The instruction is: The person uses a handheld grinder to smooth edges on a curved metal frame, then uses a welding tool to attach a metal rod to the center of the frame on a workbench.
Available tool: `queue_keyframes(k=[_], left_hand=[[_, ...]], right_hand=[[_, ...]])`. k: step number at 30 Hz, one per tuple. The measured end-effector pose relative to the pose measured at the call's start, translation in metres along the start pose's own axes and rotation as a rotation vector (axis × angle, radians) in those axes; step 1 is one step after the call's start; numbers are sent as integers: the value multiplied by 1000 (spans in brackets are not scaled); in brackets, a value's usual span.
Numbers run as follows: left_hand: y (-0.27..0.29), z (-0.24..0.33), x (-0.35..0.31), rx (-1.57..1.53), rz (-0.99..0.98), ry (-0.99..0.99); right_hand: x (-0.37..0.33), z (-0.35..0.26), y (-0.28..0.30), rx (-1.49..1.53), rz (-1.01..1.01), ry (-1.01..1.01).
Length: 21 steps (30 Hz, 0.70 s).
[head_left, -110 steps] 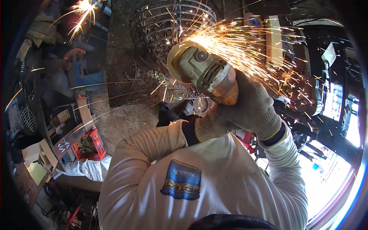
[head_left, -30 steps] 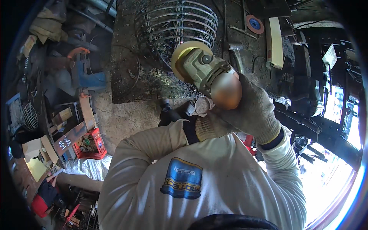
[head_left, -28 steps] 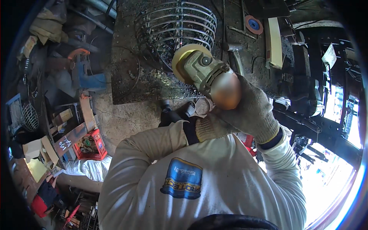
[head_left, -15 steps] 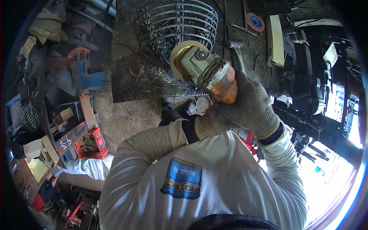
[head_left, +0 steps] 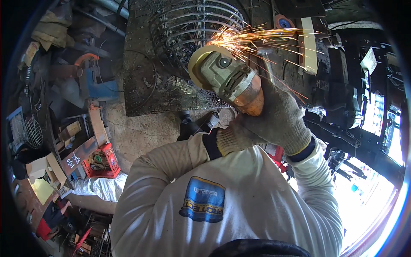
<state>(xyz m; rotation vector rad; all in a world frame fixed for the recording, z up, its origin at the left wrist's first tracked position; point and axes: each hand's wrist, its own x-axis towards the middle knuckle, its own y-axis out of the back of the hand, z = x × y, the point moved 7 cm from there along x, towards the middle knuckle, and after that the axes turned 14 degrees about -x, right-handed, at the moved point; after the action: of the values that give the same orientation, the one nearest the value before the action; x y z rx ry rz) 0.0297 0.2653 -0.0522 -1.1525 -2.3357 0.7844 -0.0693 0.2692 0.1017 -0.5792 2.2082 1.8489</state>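
Observation:
An angle grinder (head_left: pixel 233 79) with an orange rear housing and a pale yellowish disc guard is in my gloved hands. My right hand (head_left: pixel 284 120) wraps round its orange body. My left hand (head_left: pixel 239 137) is closed at the rear of the grinder, overlapping the right hand, its fingers partly hidden. The grinder's disc end meets the near side of a rounded cage of curved metal bars (head_left: pixel 201 19) lying on the dark workbench (head_left: pixel 141 85). Bright sparks (head_left: pixel 257 38) stream rightward from there; the exact contact point is hidden behind the guard.
Right of the cage lie a hammer (head_left: pixel 266 64), an orange-brown grinding disc (head_left: pixel 284 21) and a long cream-coloured bar (head_left: pixel 309 47). At the left stand a blue vise-like tool (head_left: pixel 100 88) and a red crate (head_left: pixel 102 160) of discs. A person's arm (head_left: pixel 65 207) shows lower left.
Sparks now fly from the grinder's disc toward the right, where earlier there were none. The grinder has shifted very slightly; both hands keep their grip.

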Motion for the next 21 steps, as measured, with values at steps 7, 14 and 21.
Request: queue_keyframes(k=[7, 14, 21], left_hand=[[-5, -4, 1, -371, -100, 68], [7, 12, -1, 130, 21, -101], [0, -3, 3, 292, 151, -105]], right_hand=[[0, -6, 2, -14, -21, -4], [0, -13, 5, -79, -63, 5], [-10, -1, 12, -47, -51, -64]])
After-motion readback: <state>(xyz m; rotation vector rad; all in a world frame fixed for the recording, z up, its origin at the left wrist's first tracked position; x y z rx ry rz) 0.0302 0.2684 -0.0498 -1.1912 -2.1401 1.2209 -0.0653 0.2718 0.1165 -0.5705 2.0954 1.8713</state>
